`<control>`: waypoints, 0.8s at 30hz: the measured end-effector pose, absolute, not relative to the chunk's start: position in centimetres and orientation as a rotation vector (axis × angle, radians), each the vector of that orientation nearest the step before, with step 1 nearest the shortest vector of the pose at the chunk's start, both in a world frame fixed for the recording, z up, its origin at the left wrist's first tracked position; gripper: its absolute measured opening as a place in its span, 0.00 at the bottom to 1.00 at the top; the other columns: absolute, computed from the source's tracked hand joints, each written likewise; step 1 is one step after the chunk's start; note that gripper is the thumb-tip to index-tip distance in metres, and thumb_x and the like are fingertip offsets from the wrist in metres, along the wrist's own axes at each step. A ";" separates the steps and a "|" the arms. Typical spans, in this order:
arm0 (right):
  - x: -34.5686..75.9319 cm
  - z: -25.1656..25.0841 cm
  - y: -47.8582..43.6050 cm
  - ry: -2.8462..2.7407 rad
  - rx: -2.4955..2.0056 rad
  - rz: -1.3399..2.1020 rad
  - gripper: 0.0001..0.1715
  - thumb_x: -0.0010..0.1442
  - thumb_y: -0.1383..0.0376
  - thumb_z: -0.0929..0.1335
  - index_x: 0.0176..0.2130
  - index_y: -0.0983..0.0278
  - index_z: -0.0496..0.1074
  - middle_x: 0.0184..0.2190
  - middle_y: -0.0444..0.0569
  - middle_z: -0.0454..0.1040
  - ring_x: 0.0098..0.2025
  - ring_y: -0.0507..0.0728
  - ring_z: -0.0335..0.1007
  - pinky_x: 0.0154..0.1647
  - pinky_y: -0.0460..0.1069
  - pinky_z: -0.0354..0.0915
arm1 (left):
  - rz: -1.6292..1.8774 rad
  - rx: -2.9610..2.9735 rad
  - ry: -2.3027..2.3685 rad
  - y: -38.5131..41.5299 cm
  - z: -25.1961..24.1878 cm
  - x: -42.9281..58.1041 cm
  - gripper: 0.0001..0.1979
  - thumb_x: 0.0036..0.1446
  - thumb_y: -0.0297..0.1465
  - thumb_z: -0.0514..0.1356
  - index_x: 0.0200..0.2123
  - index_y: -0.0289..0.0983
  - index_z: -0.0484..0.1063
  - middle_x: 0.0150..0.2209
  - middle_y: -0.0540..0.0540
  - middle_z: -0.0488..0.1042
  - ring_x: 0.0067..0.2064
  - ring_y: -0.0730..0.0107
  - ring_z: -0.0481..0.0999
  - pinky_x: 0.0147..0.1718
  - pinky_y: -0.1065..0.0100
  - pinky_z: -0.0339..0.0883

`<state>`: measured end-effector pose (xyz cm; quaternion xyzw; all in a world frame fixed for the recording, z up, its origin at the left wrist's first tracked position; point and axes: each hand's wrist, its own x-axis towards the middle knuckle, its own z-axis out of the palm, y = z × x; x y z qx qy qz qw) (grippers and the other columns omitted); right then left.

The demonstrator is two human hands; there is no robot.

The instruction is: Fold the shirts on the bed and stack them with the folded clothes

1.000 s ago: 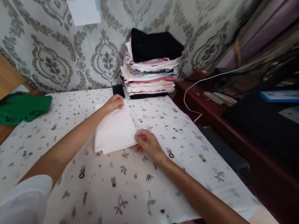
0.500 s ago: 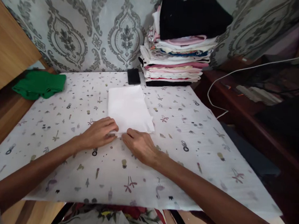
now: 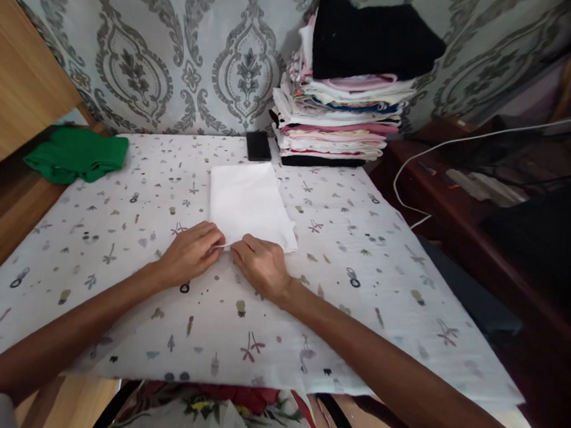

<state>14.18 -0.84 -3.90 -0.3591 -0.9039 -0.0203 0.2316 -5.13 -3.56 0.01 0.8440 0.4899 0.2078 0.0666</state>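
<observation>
A folded white cloth (image 3: 249, 201) lies flat on the patterned table cover (image 3: 155, 336), near the middle. My left hand (image 3: 192, 252) pinches the near edge of the cloth at its left part, fingers closed. Close beside it, my right hand (image 3: 262, 265) grips the same near edge with its fingers curled. A short stretch of the edge shows between the two hands. The cloth's near right corner sticks out beyond my right hand.
Behind the cloth lies a black phone-like object (image 3: 258, 146). A tall stack of folded clothes (image 3: 341, 122) stands at the back, a black garment (image 3: 375, 41) on top. A green garment (image 3: 78, 154) sits at the far left. A white cable (image 3: 410, 159) hangs at the right.
My left hand has closed from a looser grasp into a pinch on the cloth's near edge. Both hands sit slightly farther forward. The whole view has shifted a little.
</observation>
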 end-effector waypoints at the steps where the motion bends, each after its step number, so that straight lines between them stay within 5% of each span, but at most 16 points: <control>1: 14.1 -3.9 -0.8 -2.469 -0.999 -0.037 0.17 0.66 0.71 0.61 0.31 0.66 0.76 0.27 0.48 0.72 0.25 0.50 0.60 0.26 0.48 0.47 | 0.616 2.574 1.492 -3.6 -0.1 -5.1 0.04 0.63 0.28 0.53 0.34 0.39 0.65 0.32 0.48 0.70 0.36 0.66 0.70 0.33 0.67 0.62; 5: 14.0 -4.0 -0.7 -2.415 -1.030 0.062 0.18 0.67 0.69 0.61 0.33 0.65 0.76 0.29 0.47 0.73 0.26 0.50 0.62 0.27 0.48 0.49 | 0.592 2.706 1.583 -3.4 -0.8 -4.7 0.03 0.62 0.32 0.56 0.35 0.39 0.66 0.32 0.48 0.71 0.35 0.64 0.70 0.33 0.65 0.62; 13: 14.7 -3.2 -0.9 -2.365 -1.035 -0.156 0.09 0.65 0.71 0.62 0.38 0.64 0.72 0.33 0.49 0.69 0.35 0.54 0.63 0.27 0.48 0.51 | 0.651 3.063 1.621 -3.0 -1.1 -4.3 0.13 0.63 0.21 0.49 0.29 0.39 0.67 0.27 0.47 0.69 0.31 0.66 0.67 0.31 0.64 0.59; 18: 14.8 -3.6 -0.3 -2.375 -1.000 -0.355 0.13 0.61 0.77 0.62 0.30 0.63 0.69 0.29 0.48 0.67 0.33 0.56 0.59 0.33 0.50 0.54 | 0.619 3.152 1.484 -3.5 -1.6 -4.9 0.13 0.63 0.20 0.49 0.30 0.38 0.68 0.29 0.47 0.71 0.32 0.66 0.68 0.31 0.65 0.61; 24: 15.4 -3.0 -0.1 -2.473 -0.961 -0.072 0.07 0.58 0.73 0.66 0.31 0.63 0.69 0.29 0.47 0.69 0.31 0.55 0.63 0.32 0.49 0.56 | 0.694 2.752 1.376 -3.6 0.2 -4.7 0.09 0.66 0.30 0.51 0.40 0.37 0.70 0.37 0.43 0.75 0.39 0.62 0.72 0.37 0.60 0.68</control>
